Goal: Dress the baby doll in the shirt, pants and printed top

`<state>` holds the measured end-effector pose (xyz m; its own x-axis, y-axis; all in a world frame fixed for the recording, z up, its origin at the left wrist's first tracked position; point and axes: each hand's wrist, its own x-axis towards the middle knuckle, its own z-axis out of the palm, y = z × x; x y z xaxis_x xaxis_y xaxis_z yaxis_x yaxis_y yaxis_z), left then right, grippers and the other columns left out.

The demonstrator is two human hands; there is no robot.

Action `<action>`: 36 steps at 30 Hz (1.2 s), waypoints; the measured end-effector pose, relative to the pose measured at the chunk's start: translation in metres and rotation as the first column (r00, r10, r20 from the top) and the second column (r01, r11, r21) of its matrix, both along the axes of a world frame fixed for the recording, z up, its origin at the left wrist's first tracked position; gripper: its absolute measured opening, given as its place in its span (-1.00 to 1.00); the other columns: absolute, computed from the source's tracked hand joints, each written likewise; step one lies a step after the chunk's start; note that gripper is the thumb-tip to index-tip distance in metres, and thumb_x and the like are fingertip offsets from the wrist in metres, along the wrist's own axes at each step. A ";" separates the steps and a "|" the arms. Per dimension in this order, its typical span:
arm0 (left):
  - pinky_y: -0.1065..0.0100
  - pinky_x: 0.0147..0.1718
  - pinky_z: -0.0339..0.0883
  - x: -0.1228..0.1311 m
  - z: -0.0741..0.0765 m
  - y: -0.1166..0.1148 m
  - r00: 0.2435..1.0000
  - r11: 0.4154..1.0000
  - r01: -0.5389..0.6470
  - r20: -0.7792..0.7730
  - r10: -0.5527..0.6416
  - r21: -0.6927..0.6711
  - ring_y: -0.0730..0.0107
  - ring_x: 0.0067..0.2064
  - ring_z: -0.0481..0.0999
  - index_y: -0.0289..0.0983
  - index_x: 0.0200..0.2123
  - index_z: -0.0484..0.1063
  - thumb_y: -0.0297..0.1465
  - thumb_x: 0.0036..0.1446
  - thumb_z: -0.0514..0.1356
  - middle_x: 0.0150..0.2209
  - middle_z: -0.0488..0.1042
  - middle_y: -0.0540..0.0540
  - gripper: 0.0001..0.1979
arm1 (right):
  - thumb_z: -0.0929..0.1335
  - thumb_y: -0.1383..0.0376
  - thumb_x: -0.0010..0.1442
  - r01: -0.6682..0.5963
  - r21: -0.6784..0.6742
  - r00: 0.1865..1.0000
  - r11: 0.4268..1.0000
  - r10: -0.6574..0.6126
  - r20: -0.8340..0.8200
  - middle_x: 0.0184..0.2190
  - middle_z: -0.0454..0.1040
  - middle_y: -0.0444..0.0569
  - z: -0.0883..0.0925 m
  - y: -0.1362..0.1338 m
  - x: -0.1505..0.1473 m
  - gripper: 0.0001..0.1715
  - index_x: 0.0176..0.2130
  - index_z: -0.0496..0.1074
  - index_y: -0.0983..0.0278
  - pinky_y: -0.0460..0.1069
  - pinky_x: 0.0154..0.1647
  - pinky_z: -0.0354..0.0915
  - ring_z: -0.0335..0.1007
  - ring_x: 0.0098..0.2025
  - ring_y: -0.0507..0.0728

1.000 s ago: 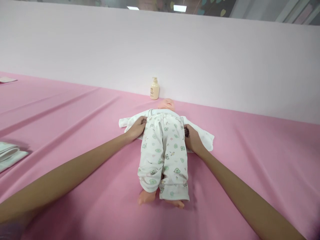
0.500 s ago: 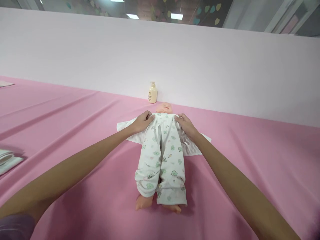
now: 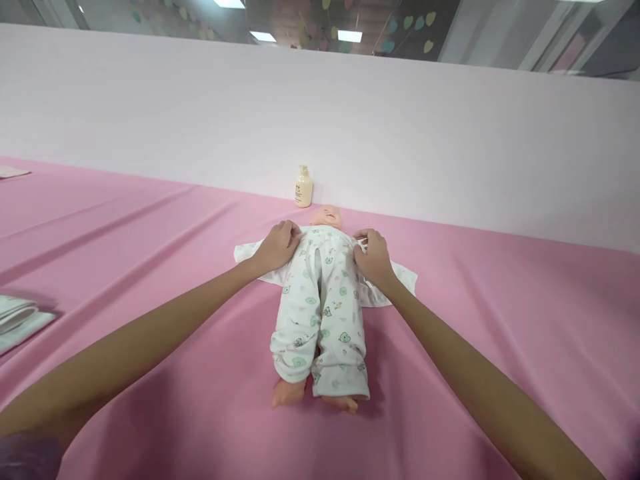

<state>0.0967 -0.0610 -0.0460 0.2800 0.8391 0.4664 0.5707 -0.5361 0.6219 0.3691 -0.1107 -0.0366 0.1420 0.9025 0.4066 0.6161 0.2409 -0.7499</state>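
A baby doll [image 3: 327,217] lies on its back, its head away from me and its bare feet toward me. Printed white baby trousers [image 3: 325,307] cover its legs and reach up over its torso. My left hand [image 3: 279,245] has curled fingers at the left side of the waistband, tips partly hidden. At the right side, my right hand [image 3: 373,257] touches the trousers with thumb and forefinger apart. White sleeves or cloth [image 3: 405,277] of an upper garment spread out beneath, on both sides.
A cream pump bottle [image 3: 303,188] stands by the white wall [image 3: 450,147] behind the doll's head. Folded cloth [image 3: 20,320] lies at the left edge, with another pale piece [image 3: 13,172] farther back. A pink sheet [image 3: 200,400] with wrinkles covers the surface.
My right hand has loosened from the waistband, its thumb and forefinger now apart. My left hand has shifted slightly down along the trousers' side. The waistband lies lower and flatter.
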 end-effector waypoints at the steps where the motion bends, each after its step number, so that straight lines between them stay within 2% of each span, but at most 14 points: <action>1: 0.05 0.04 0.27 -0.004 0.000 -0.011 1.000 1.000 -0.014 -0.011 0.014 0.013 -0.03 0.04 0.41 -0.19 -0.08 0.35 -0.24 0.41 0.13 -0.02 0.48 -0.24 -0.84 | 0.33 0.38 0.27 -0.019 0.076 0.998 0.997 0.015 0.064 0.05 0.48 0.10 0.002 -0.014 0.001 -0.78 -0.06 0.40 0.18 0.20 0.17 0.29 0.33 0.11 0.30; 3: 0.05 0.01 0.31 -0.016 0.000 -0.043 0.999 1.000 -0.028 -0.031 0.028 0.014 0.02 0.04 0.40 -0.19 0.01 0.33 -0.23 0.43 0.11 0.08 0.44 -0.22 -0.80 | 0.32 0.31 0.38 -0.108 0.173 0.985 0.979 0.082 0.151 0.05 0.48 0.08 0.007 -0.051 0.003 -0.83 -0.03 0.41 0.16 0.21 0.15 0.32 0.34 0.11 0.30; 5: 0.11 -0.10 0.34 -0.031 -0.003 -0.084 0.998 0.999 0.017 -0.059 -0.018 -0.029 0.08 0.02 0.41 -0.17 0.06 0.31 -0.22 0.46 0.07 0.10 0.43 -0.19 -0.78 | 0.30 0.28 0.45 -0.217 0.177 0.955 0.960 0.171 0.241 0.00 0.49 0.05 0.012 -0.095 0.004 -0.86 -0.02 0.42 0.14 0.21 0.12 0.34 0.36 0.08 0.28; 9: 0.16 -0.18 0.32 -0.058 -0.016 -0.164 0.982 0.992 0.085 -0.159 -0.099 -0.091 0.17 -0.13 0.39 -0.16 -0.03 0.28 -0.26 0.44 0.12 -0.11 0.44 -0.09 -0.86 | 0.31 0.34 0.48 -0.422 0.113 0.857 0.899 0.355 0.374 -0.05 0.49 0.02 0.017 -0.176 -0.007 -0.89 -0.04 0.41 0.14 0.17 0.09 0.35 0.38 0.08 0.26; 11: 0.19 -0.24 0.30 -0.065 -0.024 -0.191 0.971 0.984 0.119 -0.192 -0.143 -0.130 0.22 -0.21 0.38 -0.17 -0.10 0.26 -0.30 0.38 0.17 -0.18 0.43 -0.05 -0.87 | 0.34 0.37 0.46 -0.495 0.094 0.808 0.864 0.417 0.416 -0.03 0.49 0.03 0.015 -0.201 -0.019 -0.86 -0.02 0.42 0.16 0.15 0.08 0.36 0.40 0.06 0.23; 13: 0.20 -0.26 0.29 -0.067 -0.030 -0.207 0.959 0.979 0.154 -0.220 -0.180 -0.131 0.23 -0.24 0.39 -0.17 -0.13 0.27 -0.35 0.29 0.22 -0.20 0.43 -0.03 -0.84 | 0.36 0.40 0.43 -0.532 0.079 0.768 0.843 0.440 0.465 -0.03 0.50 0.02 0.009 -0.214 -0.032 -0.84 -0.02 0.42 0.18 0.14 0.08 0.35 0.41 0.05 0.22; 16: 0.17 -0.18 0.31 -0.065 -0.035 -0.218 0.935 0.976 0.207 -0.279 -0.217 -0.064 0.20 -0.19 0.41 -0.18 -0.14 0.33 -0.37 0.19 0.29 -0.19 0.47 -0.04 -0.78 | 0.37 0.42 0.39 -0.532 0.042 0.715 0.846 0.422 0.558 -0.06 0.51 0.01 -0.002 -0.221 -0.049 -0.85 -0.06 0.43 0.20 0.17 0.09 0.32 0.40 0.04 0.24; 19: 0.14 -0.14 0.30 -0.060 -0.035 -0.221 0.924 0.974 0.227 -0.314 -0.221 -0.017 0.16 -0.15 0.42 -0.19 -0.15 0.36 -0.29 0.23 0.30 -0.16 0.49 -0.07 -0.79 | 0.36 0.42 0.38 -0.457 0.021 0.683 0.889 0.335 0.650 -0.10 0.50 0.03 -0.013 -0.223 -0.062 -0.87 -0.08 0.45 0.22 0.19 0.06 0.30 0.37 0.00 0.27; 23: 0.15 -0.23 0.28 -0.051 -0.036 -0.223 0.937 0.985 0.171 -0.310 -0.160 0.007 0.17 -0.23 0.38 -0.20 -0.23 0.32 -0.27 0.32 0.21 -0.27 0.45 -0.08 -0.85 | 0.39 0.41 0.34 -0.330 0.063 0.655 0.942 0.180 0.734 -0.15 0.50 0.04 -0.022 -0.225 -0.076 -0.87 -0.10 0.46 0.25 0.20 0.03 0.29 0.34 -0.05 0.28; 27: 0.14 -0.23 0.30 -0.045 -0.039 -0.223 0.957 0.995 0.103 -0.274 -0.098 0.007 0.12 -0.20 0.43 -0.21 -0.17 0.37 -0.24 0.35 0.20 -0.24 0.49 -0.10 -0.84 | 0.42 0.41 0.30 -0.260 0.113 0.640 0.959 0.084 0.764 -0.16 0.51 0.07 -0.029 -0.224 -0.086 -0.90 -0.15 0.46 0.26 0.21 0.02 0.28 0.31 -0.07 0.30; 29: 0.16 -0.24 0.29 -0.043 -0.038 -0.224 0.965 0.997 0.072 -0.250 -0.077 -0.029 0.12 -0.20 0.44 -0.19 -0.23 0.36 -0.25 0.32 0.20 -0.28 0.49 -0.09 -0.85 | 0.42 0.41 0.30 -0.251 0.134 0.658 0.959 0.067 0.750 -0.14 0.51 0.07 -0.033 -0.222 -0.088 -0.89 -0.15 0.46 0.25 0.21 0.03 0.28 0.31 -0.06 0.30; 32: 0.22 -0.31 0.24 -0.043 -0.031 -0.230 0.977 0.994 0.012 -0.209 -0.033 -0.105 0.18 -0.26 0.42 -0.18 -0.36 0.27 -0.31 0.25 0.21 -0.37 0.45 -0.04 -0.82 | 0.40 0.44 0.26 -0.266 0.186 0.730 0.946 0.072 0.680 -0.11 0.51 0.06 -0.038 -0.221 -0.087 -0.82 -0.12 0.46 0.23 0.18 0.05 0.28 0.32 -0.03 0.29; 36: 0.27 -0.38 0.16 -0.050 -0.024 -0.245 0.980 0.993 -0.010 -0.196 -0.013 -0.116 0.24 -0.33 0.37 -0.16 -0.38 0.19 -0.28 0.21 0.24 -0.40 0.40 0.01 -0.75 | 0.39 0.45 0.15 -0.369 0.233 0.803 0.900 0.182 0.567 -0.19 0.48 -0.01 -0.041 -0.224 -0.083 -0.76 -0.16 0.39 0.21 0.15 0.04 0.28 0.32 -0.07 0.24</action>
<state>0.0468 -0.3064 -0.0701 0.3580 0.8836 0.3018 0.6871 -0.4681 0.5556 0.2857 -0.3352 -0.0773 -0.4090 0.6768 0.6121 0.7568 0.6263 -0.1869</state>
